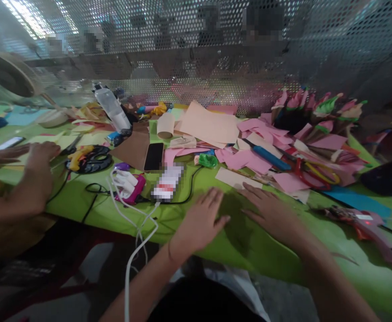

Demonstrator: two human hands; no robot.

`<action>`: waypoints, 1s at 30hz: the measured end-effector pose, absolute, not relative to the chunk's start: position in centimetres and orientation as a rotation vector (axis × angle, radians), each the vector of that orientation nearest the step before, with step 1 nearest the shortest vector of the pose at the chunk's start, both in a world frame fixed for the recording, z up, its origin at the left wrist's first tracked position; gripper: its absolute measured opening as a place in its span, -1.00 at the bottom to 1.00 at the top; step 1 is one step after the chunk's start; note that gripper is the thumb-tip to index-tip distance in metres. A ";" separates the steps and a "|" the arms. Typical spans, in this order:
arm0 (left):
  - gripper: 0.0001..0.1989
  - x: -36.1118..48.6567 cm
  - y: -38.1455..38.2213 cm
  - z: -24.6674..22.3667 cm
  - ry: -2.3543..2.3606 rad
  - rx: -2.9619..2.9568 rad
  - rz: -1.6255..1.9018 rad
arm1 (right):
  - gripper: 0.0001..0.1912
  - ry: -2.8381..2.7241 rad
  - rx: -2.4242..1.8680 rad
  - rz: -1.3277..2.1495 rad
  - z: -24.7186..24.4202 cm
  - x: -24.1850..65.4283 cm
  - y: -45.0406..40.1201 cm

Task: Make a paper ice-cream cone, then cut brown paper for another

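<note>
My left hand [203, 220] is over the green-covered table [216, 248] near its front edge, palm down, fingers stretched and thumb apart, holding nothing. To its right, my right hand [270, 213] lies low over the same cover with its fingers spread. Its fingertips reach the edge of a pale paper strip [238, 178]; I cannot tell whether they touch it. Beyond my left hand is a lit phone [168, 182] with a white cable plugged in. A small green shiny object [206, 160] lies behind that hand.
Pink paper pieces [249, 158], a blue-handled tool [271, 157] and red-and-yellow-handled scissors [311, 176] lie behind my right hand. A pink glue gun [373, 230] is at the right. A bottle [111, 107], a dark phone [153, 156] and a co-worker's hands [43, 154] are leftward.
</note>
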State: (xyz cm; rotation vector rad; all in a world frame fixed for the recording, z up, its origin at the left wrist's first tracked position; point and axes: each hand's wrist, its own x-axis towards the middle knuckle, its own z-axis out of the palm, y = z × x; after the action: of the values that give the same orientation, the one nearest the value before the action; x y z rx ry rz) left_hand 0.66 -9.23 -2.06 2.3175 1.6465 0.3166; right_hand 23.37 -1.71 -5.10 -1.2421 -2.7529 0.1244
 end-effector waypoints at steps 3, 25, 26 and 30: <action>-0.33 0.4 -6.2 -3.2 1.876 2.212 0.247 | -0.49 -2.741 -1.245 0.119 -5.2 23.3 -1.5; -0.43 3.5 -13.7 -2.2 0.882 2.502 0.313 | -0.58 -2.598 -1.170 0.240 -5.5 23.6 -0.9; -0.43 3.1 -14.1 -2.0 0.878 2.504 0.322 | -0.59 -2.582 -1.170 0.241 -5.5 23.6 -0.9; -0.39 0.8 -13.2 -2.9 1.658 2.343 0.306 | -0.64 -2.496 -1.152 0.244 -4.9 23.4 -0.9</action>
State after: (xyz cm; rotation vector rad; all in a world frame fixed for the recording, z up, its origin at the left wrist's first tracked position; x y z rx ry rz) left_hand 0.79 -13.22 -2.94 2.3428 1.6577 0.3063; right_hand 23.40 -0.94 -4.86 -1.1525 -2.4956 0.2443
